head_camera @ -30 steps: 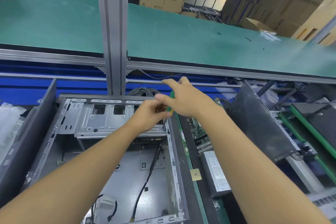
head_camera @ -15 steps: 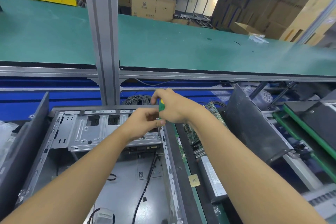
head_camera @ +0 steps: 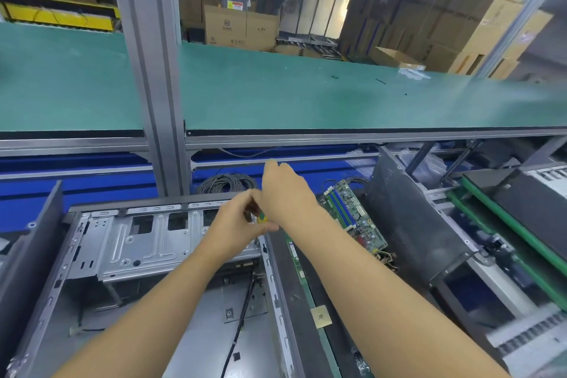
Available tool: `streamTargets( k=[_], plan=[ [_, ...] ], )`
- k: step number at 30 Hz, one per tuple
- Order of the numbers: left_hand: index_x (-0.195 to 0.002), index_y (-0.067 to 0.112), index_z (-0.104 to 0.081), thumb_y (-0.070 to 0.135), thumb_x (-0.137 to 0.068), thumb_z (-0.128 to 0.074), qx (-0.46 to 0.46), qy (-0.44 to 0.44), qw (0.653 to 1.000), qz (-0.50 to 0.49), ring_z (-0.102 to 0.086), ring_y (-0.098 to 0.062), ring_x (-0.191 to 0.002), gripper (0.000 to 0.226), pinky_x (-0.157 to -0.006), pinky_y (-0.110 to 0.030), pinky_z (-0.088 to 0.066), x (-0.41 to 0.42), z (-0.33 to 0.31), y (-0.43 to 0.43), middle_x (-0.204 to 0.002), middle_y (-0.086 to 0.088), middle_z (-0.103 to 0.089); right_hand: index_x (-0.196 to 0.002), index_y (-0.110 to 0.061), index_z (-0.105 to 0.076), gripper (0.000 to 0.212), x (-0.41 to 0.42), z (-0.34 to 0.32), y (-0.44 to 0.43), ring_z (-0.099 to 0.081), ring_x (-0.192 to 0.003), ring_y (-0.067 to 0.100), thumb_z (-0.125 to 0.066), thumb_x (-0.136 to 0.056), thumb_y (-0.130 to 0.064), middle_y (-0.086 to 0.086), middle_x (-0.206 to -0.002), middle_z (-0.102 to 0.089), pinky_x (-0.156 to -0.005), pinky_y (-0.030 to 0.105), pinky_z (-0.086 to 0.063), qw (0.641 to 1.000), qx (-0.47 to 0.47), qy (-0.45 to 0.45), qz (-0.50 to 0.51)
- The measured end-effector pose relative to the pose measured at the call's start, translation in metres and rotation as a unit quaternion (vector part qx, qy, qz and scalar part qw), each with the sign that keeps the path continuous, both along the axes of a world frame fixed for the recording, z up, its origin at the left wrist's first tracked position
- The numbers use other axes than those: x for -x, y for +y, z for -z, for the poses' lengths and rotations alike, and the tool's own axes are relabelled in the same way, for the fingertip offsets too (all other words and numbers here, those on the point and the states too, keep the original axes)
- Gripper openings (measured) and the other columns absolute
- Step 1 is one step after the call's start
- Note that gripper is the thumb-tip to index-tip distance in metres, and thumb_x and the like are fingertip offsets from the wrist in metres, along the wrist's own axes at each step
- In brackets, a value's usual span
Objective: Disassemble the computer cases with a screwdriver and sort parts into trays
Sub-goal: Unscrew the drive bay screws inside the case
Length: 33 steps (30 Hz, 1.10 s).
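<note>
Bright, even overhead light — soft blur throughout, wide-angle bending at the edges.

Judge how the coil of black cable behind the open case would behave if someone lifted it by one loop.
The coil of black cable would probably sag and partly unwind, since its thin loops lie loose with no tie visible. It looks light for its spread. Strands might snag on the open case edge right beside it.

Open grey computer case (head_camera: 147, 255), lying flat
</note>
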<state>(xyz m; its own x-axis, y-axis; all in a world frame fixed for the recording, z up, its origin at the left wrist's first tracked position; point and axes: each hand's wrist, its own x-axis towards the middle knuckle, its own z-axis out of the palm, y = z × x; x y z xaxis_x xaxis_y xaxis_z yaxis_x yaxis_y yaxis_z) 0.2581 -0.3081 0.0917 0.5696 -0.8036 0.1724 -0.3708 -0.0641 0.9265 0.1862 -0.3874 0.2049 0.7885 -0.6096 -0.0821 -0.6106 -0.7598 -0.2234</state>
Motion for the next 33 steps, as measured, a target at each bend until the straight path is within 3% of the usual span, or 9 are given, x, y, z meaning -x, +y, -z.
streamTargets(
  k=[3,7,10,13,17,22,25,29,33],
  plan=[
    [-0.099,0.023,-0.070,0.012,-0.086,-0.076,0.006,0.085,0.995,0.048,-0.070,-0.016,-0.090,0.018,-0.078,-0.032,-0.055,-0.004,0.001,0.008,-0.095,0.003,-0.074,-0.120,-0.015,-0.051,0.026,0.001,0.000,-0.003,-0.041,-0.116,0.030,-0.056,-0.096,-0.007,0.005,-0.120,-0.042,-0.078,0.037,-0.043,0.995,-0.075,-0.027,-0.066],
    [-0.078,0.026,-0.075,0.001,-0.084,-0.075,0.019,0.099,0.995,0.024,-0.059,0.003,-0.060,0.025,-0.052,-0.009,-0.043,-0.007,-0.004,0.014,-0.071,0.006,-0.072,-0.127,-0.028,-0.049,0.040,0.004,-0.005,-0.004,-0.034,-0.118,0.024,-0.061,-0.093,-0.010,-0.001,-0.121,-0.033,-0.081,0.035,-0.040,0.982,-0.158,0.001,-0.108],
    [-0.069,0.033,-0.067,0.010,-0.073,-0.083,0.003,0.072,0.997,-0.022,-0.050,0.000,-0.054,0.028,-0.049,-0.012,-0.040,-0.003,-0.006,0.005,-0.062,0.010,-0.064,-0.132,-0.020,-0.043,0.061,0.005,-0.007,-0.003,-0.033,-0.127,0.033,-0.070,-0.086,-0.050,0.009,-0.136,-0.031,-0.090,0.044,-0.043,0.996,-0.054,0.046,-0.061],
    [-0.071,0.038,-0.058,0.037,-0.059,-0.080,-0.011,0.033,0.998,-0.053,-0.052,-0.002,-0.058,0.025,-0.054,-0.015,-0.041,0.002,-0.007,-0.004,-0.066,0.012,-0.062,-0.137,-0.009,-0.040,0.073,0.003,-0.006,0.000,-0.049,-0.110,0.035,-0.040,-0.095,-0.070,0.014,-0.130,-0.048,-0.071,0.040,-0.039,0.998,-0.024,0.050,0.025],
    [-0.095,0.035,-0.063,0.033,-0.067,-0.086,-0.044,0.049,0.998,-0.014,-0.063,-0.017,-0.081,0.036,-0.068,-0.034,-0.057,-0.003,-0.009,-0.001,-0.089,0.001,-0.069,-0.127,-0.007,-0.044,0.049,0.002,-0.006,-0.001,-0.053,-0.083,0.030,-0.033,-0.106,-0.050,0.012,-0.103,-0.060,-0.064,0.038,-0.039,0.998,0.022,0.054,-0.007],
    [-0.120,0.021,-0.070,0.008,-0.086,-0.077,-0.003,0.135,0.987,0.087,-0.069,-0.014,-0.106,0.037,-0.086,-0.027,-0.057,-0.016,-0.008,0.017,-0.111,0.002,-0.075,-0.112,-0.026,-0.051,0.014,0.004,-0.020,-0.013,-0.052,-0.087,0.027,-0.050,-0.099,-0.022,0.008,-0.120,-0.043,-0.072,0.038,-0.048,0.989,-0.064,0.079,-0.111],
    [-0.102,0.018,-0.075,0.002,-0.077,-0.082,0.006,0.108,0.994,0.020,-0.071,-0.023,-0.092,0.031,-0.080,-0.031,-0.057,-0.018,-0.007,0.015,-0.095,-0.005,-0.077,-0.100,-0.033,-0.055,0.021,0.001,-0.022,-0.014,-0.047,-0.091,0.026,-0.052,-0.092,-0.014,0.005,-0.117,-0.036,-0.064,0.032,-0.039,0.980,-0.098,0.107,-0.138],
    [-0.076,0.040,-0.071,0.014,-0.070,-0.089,0.000,0.032,0.999,-0.021,-0.060,-0.004,-0.066,0.032,-0.062,-0.021,-0.050,-0.014,-0.007,0.004,-0.079,-0.002,-0.071,-0.143,-0.026,-0.036,0.060,-0.001,-0.011,-0.006,-0.033,-0.133,0.039,-0.052,-0.094,-0.057,0.015,-0.144,-0.029,-0.084,0.044,-0.040,0.990,-0.082,0.095,-0.063],
    [-0.077,0.051,-0.065,0.022,-0.073,-0.087,-0.029,-0.037,0.999,-0.018,-0.056,-0.002,-0.072,0.036,-0.066,-0.016,-0.047,-0.013,-0.006,-0.003,-0.088,0.001,-0.061,-0.141,-0.008,-0.034,0.062,-0.006,-0.004,0.001,-0.054,-0.096,0.034,-0.032,-0.104,-0.057,0.016,-0.127,-0.058,-0.065,0.038,-0.036,0.998,0.000,0.065,0.013]
  ],
)
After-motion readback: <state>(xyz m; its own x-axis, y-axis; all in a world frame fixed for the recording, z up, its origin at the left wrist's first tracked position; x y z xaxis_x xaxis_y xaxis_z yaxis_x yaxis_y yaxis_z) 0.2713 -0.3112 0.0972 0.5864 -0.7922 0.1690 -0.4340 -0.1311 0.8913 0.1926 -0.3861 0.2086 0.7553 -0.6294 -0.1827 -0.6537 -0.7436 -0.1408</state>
